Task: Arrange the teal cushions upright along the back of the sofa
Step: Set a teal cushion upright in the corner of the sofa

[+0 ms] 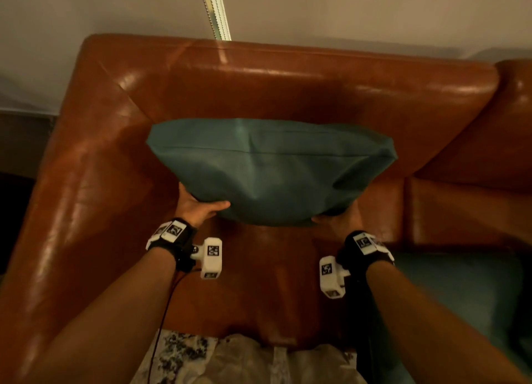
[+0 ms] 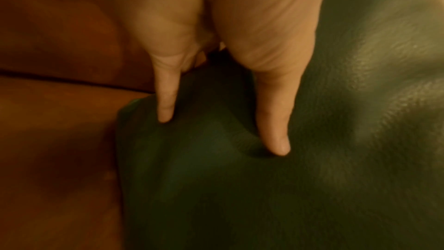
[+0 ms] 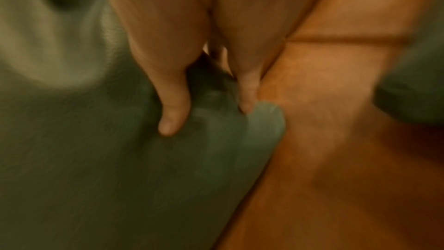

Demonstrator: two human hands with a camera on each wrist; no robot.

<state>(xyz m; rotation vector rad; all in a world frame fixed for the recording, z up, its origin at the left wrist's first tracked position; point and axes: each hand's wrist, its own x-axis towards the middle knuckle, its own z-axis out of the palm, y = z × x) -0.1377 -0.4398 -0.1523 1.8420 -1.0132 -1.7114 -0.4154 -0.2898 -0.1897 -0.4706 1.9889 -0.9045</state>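
While I pinch the teal cushion (image 1: 270,170) at its lower corners, left hand (image 1: 198,206) at 7 o'clock, right hand (image 1: 339,219) at 5, it hangs before the sofa (image 1: 288,87) backrest at 12; released short, its soft filling may slump forward.

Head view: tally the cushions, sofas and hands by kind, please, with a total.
Teal cushions: 2, one held, one lying on the seat at right
Brown leather sofa: 1
Hands: 2, left hand, right hand, both gripping the held cushion
Total: 5
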